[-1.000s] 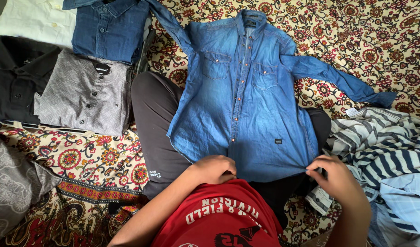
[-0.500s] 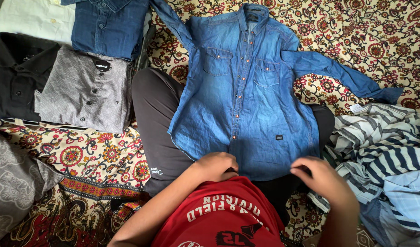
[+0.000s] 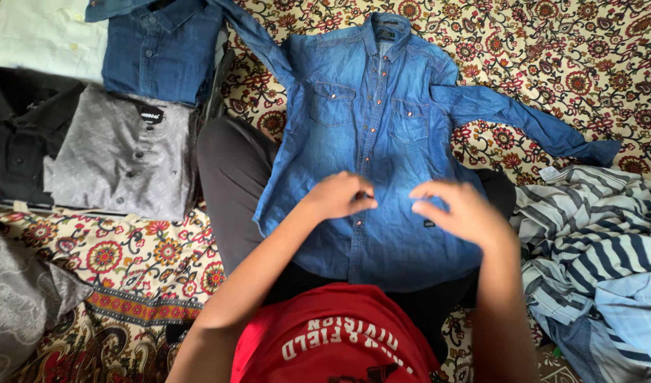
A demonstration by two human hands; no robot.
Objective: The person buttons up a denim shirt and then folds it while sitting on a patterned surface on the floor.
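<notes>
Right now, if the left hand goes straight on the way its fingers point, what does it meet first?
The left hand points to the right across the denim shirt. It would probably first meet the fingers of the right hand, which is close opposite; their relative heights are unclear.

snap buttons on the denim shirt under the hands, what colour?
Copper-red, running down the placket of the blue denim shirt; the head view shows them best.

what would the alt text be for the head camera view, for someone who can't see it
Seen from above, a person's left hand and right hand are over the front of a blue denim shirt spread across their lap. Folded shirts are stacked at the left and a striped shirt pile lies at the right, all on a floral cloth.
</notes>
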